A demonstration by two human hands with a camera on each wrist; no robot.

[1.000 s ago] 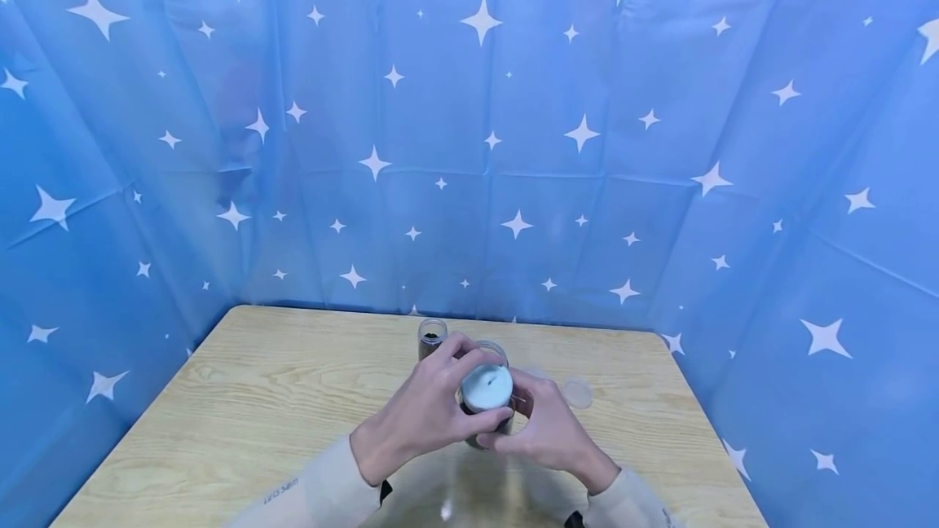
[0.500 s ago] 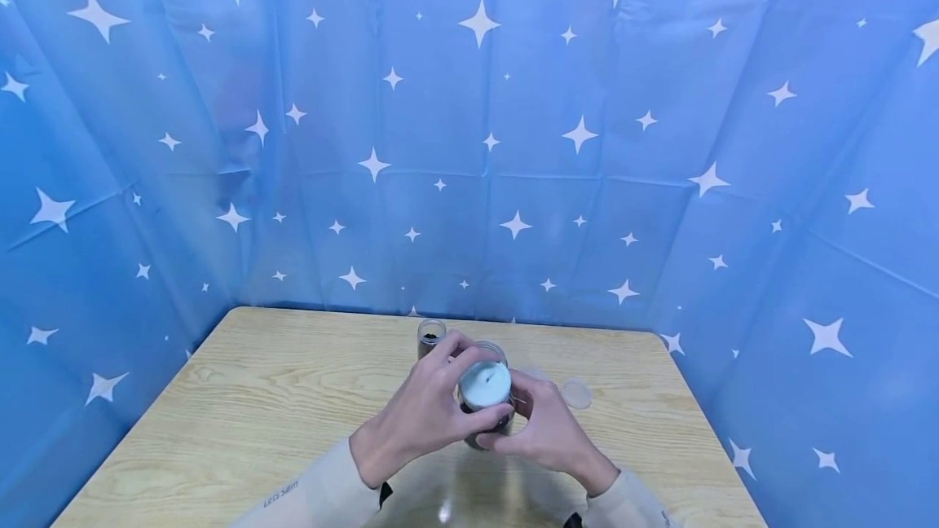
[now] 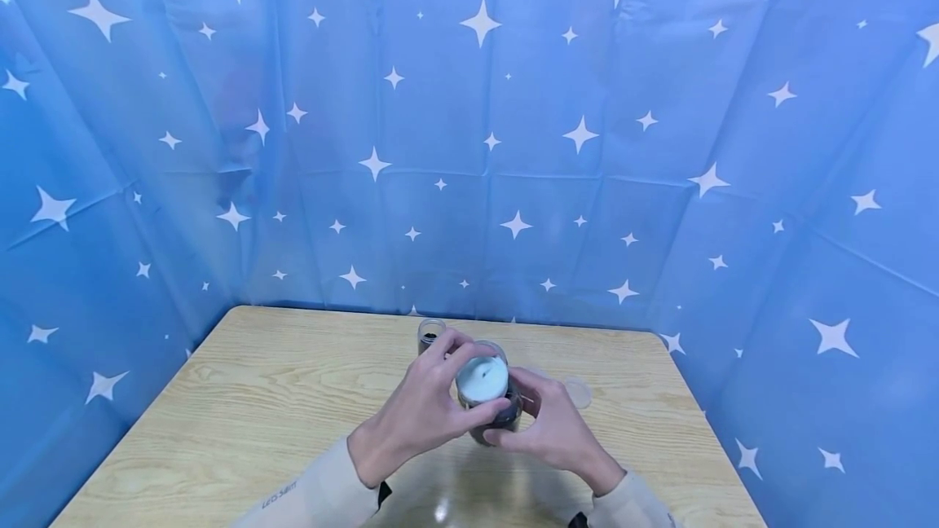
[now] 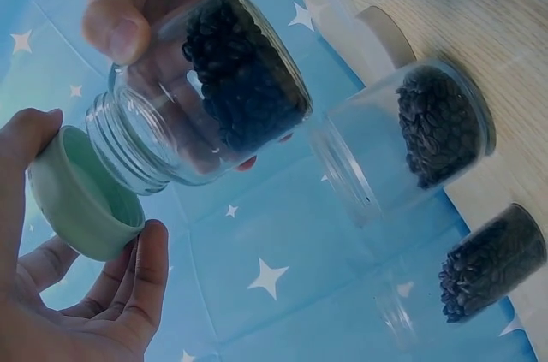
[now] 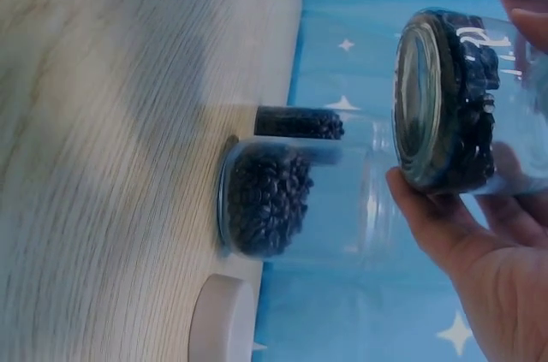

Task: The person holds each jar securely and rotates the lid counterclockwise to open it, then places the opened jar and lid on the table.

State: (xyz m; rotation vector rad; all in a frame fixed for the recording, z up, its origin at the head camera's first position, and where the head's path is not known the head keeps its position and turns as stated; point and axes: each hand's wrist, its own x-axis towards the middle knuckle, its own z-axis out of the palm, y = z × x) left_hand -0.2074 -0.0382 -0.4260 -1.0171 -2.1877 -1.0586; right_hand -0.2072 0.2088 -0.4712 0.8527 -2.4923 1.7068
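Observation:
My left hand (image 3: pixel 425 398) pinches a mint-green lid (image 4: pixel 86 195) by its rim, thumb on one side and fingers on the other. My right hand (image 3: pixel 553 429) grips a clear glass jar (image 4: pixel 210 92) round its body, above the table. Dark beans (image 4: pixel 244 75) fill part of this jar, and its threaded mouth is uncovered. The lid is tilted beside the mouth; whether their edges touch I cannot tell. From the head view the lid's pale top hides much of the jar. The right wrist view shows the jar's base (image 5: pixel 419 101) and the right-hand fingers (image 5: pixel 437 229) beneath it.
Behind the held jar stands a similar open glass jar (image 5: pixel 265 199) with dark beans. A narrower bean jar (image 4: pixel 492 268) stands beyond it. A white lid (image 5: pixel 221 319) and a translucent disc (image 3: pixel 579 392) lie on the wooden table (image 3: pixel 315 365). A starry blue curtain (image 3: pixel 440 145) surrounds it.
The left hand has shifted the lid slightly left and away from the jar, so more of the dark jar shows at its right. The right hand keeps its grip, nearly still.

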